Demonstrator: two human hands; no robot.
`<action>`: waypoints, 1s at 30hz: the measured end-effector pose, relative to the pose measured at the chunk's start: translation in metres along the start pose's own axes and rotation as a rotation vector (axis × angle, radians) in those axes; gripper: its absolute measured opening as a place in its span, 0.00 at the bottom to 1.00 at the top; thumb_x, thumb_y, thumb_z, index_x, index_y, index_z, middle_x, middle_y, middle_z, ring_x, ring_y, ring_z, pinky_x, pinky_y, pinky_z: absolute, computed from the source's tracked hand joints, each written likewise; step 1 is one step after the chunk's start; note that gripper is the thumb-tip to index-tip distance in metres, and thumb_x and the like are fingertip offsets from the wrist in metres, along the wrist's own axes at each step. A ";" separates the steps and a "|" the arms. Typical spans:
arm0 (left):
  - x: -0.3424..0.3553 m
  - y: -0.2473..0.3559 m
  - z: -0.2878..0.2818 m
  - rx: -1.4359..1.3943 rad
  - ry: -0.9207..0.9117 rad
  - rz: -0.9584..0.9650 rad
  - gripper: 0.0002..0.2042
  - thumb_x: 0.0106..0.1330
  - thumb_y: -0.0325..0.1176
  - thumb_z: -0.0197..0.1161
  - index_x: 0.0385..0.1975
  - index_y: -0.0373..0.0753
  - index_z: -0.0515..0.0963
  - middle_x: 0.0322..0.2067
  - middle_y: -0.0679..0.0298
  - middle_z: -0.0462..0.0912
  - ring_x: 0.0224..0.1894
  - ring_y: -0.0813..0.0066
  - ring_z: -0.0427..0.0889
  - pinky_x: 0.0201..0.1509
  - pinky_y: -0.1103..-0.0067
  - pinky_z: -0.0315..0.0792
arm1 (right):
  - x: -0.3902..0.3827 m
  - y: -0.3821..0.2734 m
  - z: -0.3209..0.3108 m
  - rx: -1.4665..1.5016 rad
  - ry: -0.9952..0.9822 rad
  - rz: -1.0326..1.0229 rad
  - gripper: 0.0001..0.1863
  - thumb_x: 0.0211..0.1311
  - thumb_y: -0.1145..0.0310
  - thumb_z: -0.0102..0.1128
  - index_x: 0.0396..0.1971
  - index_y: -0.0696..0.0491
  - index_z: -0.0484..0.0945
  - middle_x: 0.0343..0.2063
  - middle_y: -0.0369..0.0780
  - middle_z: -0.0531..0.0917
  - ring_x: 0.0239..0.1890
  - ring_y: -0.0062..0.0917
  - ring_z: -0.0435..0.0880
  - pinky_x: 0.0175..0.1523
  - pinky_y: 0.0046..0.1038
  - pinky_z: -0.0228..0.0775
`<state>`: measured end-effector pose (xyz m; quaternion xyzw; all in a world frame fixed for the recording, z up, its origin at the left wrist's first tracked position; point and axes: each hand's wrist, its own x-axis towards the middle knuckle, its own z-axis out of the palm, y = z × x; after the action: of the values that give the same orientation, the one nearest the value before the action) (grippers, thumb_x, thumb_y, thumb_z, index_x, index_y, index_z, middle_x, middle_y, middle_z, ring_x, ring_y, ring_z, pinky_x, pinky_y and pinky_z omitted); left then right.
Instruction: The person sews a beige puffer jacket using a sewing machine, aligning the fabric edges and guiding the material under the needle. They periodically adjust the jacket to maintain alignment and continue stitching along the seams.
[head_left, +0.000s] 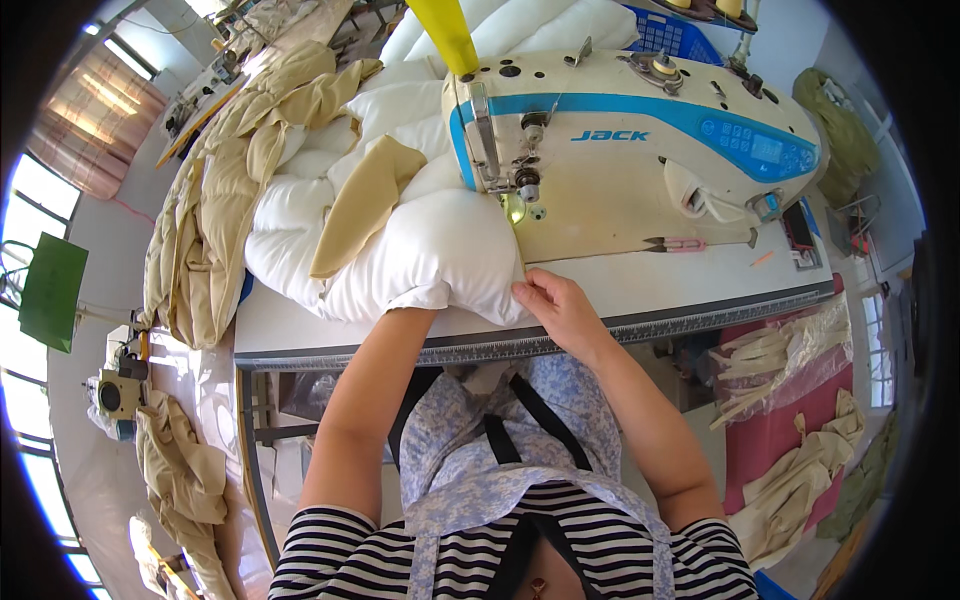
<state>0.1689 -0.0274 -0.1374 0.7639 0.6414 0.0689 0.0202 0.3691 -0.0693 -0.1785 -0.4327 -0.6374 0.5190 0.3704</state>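
A beige quilted garment (215,210) drapes over the sewing table's (640,288) left end. Beside it lies a white puffy quilted piece (430,250), 1 beige fabric panel (368,205) atop. The left hand is hidden in the white folds; I cannot tell its grip. The right hand (560,308) pinches their right edge before the industrial sewing machine (620,110); pink-handled snips (682,244) lie farther right.

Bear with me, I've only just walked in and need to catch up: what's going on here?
A person is handling a puffy white padded piece at a sewing machine. The right hand holds its right edge, just in front of the needle area. The left forearm reaches into the white material, which hides the left hand. A tan fabric panel lies on top, and pink-handled snips lie off to the right.
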 end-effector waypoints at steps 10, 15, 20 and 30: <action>-0.004 0.006 0.004 0.008 0.021 0.016 0.25 0.66 0.48 0.58 0.61 0.44 0.72 0.59 0.57 0.74 0.64 0.59 0.69 0.67 0.68 0.62 | -0.005 -0.005 0.004 -0.172 0.073 -0.019 0.19 0.69 0.57 0.58 0.27 0.59 0.73 0.17 0.45 0.74 0.19 0.39 0.71 0.29 0.36 0.64; -0.008 -0.001 -0.001 0.024 0.040 0.014 0.25 0.66 0.47 0.58 0.60 0.44 0.72 0.59 0.56 0.74 0.63 0.59 0.69 0.67 0.68 0.63 | -0.006 -0.006 0.004 -0.226 0.022 0.047 0.17 0.70 0.59 0.59 0.34 0.61 0.76 0.19 0.43 0.76 0.22 0.25 0.69 0.32 0.29 0.66; -0.004 -0.005 0.002 0.023 0.043 0.024 0.25 0.66 0.47 0.58 0.60 0.44 0.72 0.59 0.56 0.74 0.63 0.59 0.70 0.67 0.68 0.63 | -0.006 -0.003 0.006 -0.169 0.083 -0.063 0.19 0.69 0.57 0.58 0.26 0.59 0.73 0.15 0.46 0.74 0.19 0.42 0.72 0.28 0.37 0.64; -0.004 -0.005 0.002 0.032 0.063 0.031 0.24 0.66 0.47 0.58 0.60 0.44 0.72 0.58 0.56 0.74 0.63 0.58 0.70 0.66 0.67 0.63 | -0.007 -0.005 0.006 -0.180 0.066 -0.018 0.18 0.69 0.58 0.58 0.29 0.60 0.74 0.16 0.45 0.75 0.20 0.36 0.71 0.29 0.35 0.65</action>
<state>0.1635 -0.0305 -0.1406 0.7715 0.6307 0.0830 -0.0135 0.3652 -0.0781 -0.1750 -0.4753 -0.6728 0.4416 0.3556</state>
